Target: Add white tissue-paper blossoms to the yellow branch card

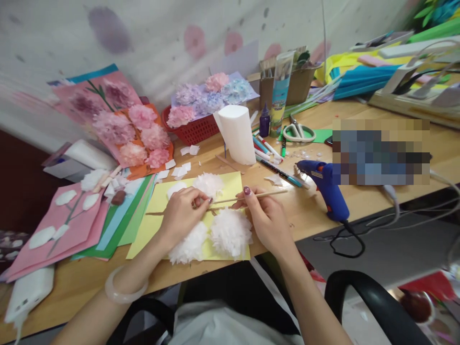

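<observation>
A thin wooden stick lies between my two hands above a yellow sheet. My left hand pinches its left end, fingers closed. Thumb and fingers of my right hand are closed round the stick further right. White ruffled paper flowers sit on the sheet: one beyond my left hand, one between my wrists, and one beside my left forearm. A brown stem runs along the sheet, partly hidden under my left hand.
A blue glue gun stands at the right, near scissors and markers. A white paper roll is behind the sheet, a red basket beyond. Pink flower sheets lie left; a power strip is far right.
</observation>
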`<state>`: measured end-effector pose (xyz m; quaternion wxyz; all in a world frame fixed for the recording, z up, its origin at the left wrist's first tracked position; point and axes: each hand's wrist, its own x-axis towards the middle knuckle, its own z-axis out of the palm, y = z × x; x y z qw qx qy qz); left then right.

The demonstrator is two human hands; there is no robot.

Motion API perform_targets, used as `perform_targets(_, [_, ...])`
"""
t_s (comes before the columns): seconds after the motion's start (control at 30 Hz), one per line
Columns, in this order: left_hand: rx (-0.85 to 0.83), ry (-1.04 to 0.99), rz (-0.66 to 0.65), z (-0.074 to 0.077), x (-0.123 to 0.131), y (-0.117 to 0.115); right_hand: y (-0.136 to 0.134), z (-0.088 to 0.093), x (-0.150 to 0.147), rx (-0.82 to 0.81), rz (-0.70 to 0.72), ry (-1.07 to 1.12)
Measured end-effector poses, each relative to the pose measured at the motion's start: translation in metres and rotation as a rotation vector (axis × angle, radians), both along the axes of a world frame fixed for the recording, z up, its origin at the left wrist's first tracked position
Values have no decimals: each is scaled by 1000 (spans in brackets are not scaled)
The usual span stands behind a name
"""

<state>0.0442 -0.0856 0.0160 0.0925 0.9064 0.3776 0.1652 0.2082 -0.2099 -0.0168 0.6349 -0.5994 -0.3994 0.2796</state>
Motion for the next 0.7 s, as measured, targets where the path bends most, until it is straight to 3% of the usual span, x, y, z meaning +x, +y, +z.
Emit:
perform_targets(0.37, [-7,0,3,-3,-3,0,2,-1,1,-22,10,-94])
perform_targets(0.53, [17,-51,124,0,-18,1,2,1,1,-26,41,-110])
perform_targets(0.7, [-154,48,117,-3,-28,7,1,3,0,-12,96,-166])
